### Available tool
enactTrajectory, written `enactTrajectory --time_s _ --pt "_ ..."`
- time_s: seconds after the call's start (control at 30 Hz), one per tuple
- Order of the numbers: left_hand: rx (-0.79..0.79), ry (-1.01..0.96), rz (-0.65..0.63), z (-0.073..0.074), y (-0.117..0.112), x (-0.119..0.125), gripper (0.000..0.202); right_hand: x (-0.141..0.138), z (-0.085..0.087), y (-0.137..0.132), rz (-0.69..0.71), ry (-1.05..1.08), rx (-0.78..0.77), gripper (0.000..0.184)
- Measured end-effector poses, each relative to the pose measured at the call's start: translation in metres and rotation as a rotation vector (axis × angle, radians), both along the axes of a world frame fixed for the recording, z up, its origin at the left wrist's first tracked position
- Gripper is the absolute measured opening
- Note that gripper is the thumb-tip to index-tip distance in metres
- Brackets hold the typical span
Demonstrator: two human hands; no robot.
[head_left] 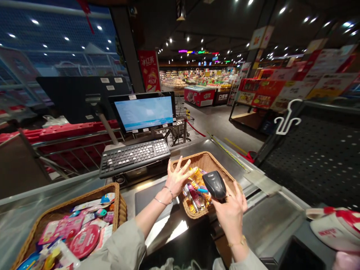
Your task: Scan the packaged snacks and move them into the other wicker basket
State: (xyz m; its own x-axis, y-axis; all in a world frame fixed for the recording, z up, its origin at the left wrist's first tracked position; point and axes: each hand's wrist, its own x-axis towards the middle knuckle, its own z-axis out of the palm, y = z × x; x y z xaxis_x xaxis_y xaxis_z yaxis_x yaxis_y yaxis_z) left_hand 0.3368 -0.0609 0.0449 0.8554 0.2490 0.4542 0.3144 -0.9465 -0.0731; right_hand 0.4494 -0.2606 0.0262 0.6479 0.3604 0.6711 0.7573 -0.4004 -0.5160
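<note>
A metal counter (264,225) is seen, its near left corner taken up by a large basket (122,208) filled with goods. At the far edge, a lit screen (144,112) is set behind a keyboard (135,155). Around the counter's middle, a small basket (207,160) is placed. Over its left edge the left hand (178,178) is held with fingers spread wide; whether anything is touched cannot be told. By the right hand (232,208), a black scanner (214,183) is firmly gripped above the basket's right half. Small packets (194,195) are heaped inside.
</note>
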Motion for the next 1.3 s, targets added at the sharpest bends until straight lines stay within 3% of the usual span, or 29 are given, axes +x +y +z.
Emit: enactTrajectory --time_s 0.2,0.5,0.77,1.0,1.3 --pt "-0.026 -0.041 0.093 0.002 -0.008 0.008 0.065 0.005 -0.001 -0.004 -0.039 0.029 -0.011 0.044" --pt "-0.077 -0.084 0.207 0.009 -0.001 -0.023 0.061 -0.005 -0.003 0.017 0.040 -0.002 -0.030 0.044" --pt "-0.083 -0.110 0.359 0.015 -0.001 -0.081 0.058 -0.039 0.008 0.052 0.227 0.017 -0.064 0.052" --pt "-0.082 -0.115 0.503 0.015 -0.003 -0.141 0.057 -0.080 0.017 0.078 0.393 -0.019 -0.057 0.040" --pt "-0.095 -0.111 0.678 0.006 -0.001 -0.214 0.053 -0.123 0.013 0.104 0.538 -0.024 -0.103 0.035"
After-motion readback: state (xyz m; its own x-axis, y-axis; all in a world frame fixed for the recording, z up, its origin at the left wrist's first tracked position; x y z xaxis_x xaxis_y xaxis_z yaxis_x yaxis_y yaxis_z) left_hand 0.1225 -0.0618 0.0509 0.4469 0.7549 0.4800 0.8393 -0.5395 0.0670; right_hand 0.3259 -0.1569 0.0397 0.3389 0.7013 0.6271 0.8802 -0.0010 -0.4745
